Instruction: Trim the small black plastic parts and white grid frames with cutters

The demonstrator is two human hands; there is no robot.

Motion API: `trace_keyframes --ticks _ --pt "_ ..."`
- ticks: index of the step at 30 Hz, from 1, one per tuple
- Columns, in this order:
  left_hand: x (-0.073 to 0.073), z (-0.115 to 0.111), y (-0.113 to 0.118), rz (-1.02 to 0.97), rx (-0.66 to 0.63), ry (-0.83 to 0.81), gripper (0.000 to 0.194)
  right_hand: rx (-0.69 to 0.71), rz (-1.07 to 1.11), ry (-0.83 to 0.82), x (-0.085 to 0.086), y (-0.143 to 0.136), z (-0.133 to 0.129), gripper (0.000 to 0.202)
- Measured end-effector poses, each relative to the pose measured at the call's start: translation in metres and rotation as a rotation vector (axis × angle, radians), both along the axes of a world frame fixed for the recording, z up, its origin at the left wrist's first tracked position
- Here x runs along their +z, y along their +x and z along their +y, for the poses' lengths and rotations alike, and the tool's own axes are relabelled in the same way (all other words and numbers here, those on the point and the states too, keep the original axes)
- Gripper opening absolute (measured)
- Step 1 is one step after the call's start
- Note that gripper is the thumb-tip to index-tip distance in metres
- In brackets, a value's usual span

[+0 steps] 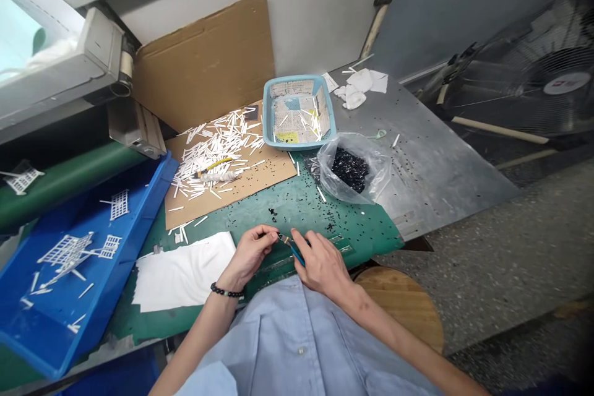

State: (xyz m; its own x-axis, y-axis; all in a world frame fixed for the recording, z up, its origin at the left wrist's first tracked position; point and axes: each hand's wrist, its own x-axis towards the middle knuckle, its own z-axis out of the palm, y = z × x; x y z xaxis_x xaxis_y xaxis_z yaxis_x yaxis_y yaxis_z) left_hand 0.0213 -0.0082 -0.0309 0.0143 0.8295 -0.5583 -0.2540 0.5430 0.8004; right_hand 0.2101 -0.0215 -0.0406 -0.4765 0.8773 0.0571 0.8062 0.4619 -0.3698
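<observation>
My right hand [323, 264] is closed round the blue handles of small cutting pliers [296, 251], whose jaws point left. At the jaw tips, my left hand [253, 252] pinches something too small to make out between thumb and forefinger. Both hands are low over the front of the green mat [250, 204]. Tiny black pieces [273, 213] lie scattered on the mat just beyond them. Further back on the right, a clear plastic bag [378, 179] stands open around a heap of black pieces [350, 170].
White sticks [208, 148] and a yellow-handled tool [218, 164] lie on cardboard [273, 179]. Behind is a light-blue basket [265, 114] lined with newspaper. A white cloth [185, 275] and a blue bin [116, 247] with white lattice parts are left; a fan [547, 68] stands right.
</observation>
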Motion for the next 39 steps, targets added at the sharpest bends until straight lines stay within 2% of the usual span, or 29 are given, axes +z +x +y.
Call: trace_keyframes --ticks 5,19,25,29,31,35,37,39 --pt "-0.002 -0.001 0.0 0.003 -0.002 -0.002 0.029 0.003 -0.025 -0.033 0.003 0.0 0.0 0.05" --pt "0.002 -0.001 0.001 0.076 -0.036 0.008 0.03 0.009 -0.07 -0.087 0.007 0.0 0.0 0.055" --pt "0.0 -0.002 0.0 0.204 -0.099 0.002 0.03 0.047 -0.12 -0.209 0.007 -0.002 0.001 0.054" --pt "-0.003 -0.004 -0.001 0.208 -0.096 -0.013 0.032 0.053 -0.134 -0.293 0.004 -0.003 0.001 0.052" --pt "-0.004 -0.004 -0.002 0.152 -0.072 -0.024 0.033 0.036 -0.042 -0.306 -0.002 -0.003 0.001 0.051" --pt "-0.002 -0.007 -0.001 -0.022 0.002 -0.036 0.034 -0.018 0.307 -0.377 -0.013 0.0 -0.001 0.043" --pt "-0.002 -0.007 -0.002 -0.072 0.019 -0.043 0.034 -0.102 0.505 -0.476 -0.014 0.001 -0.002 0.04" --pt "-0.001 -0.008 -0.003 -0.106 0.025 -0.048 0.033 -0.222 0.774 -0.672 -0.011 0.001 -0.001 0.039"
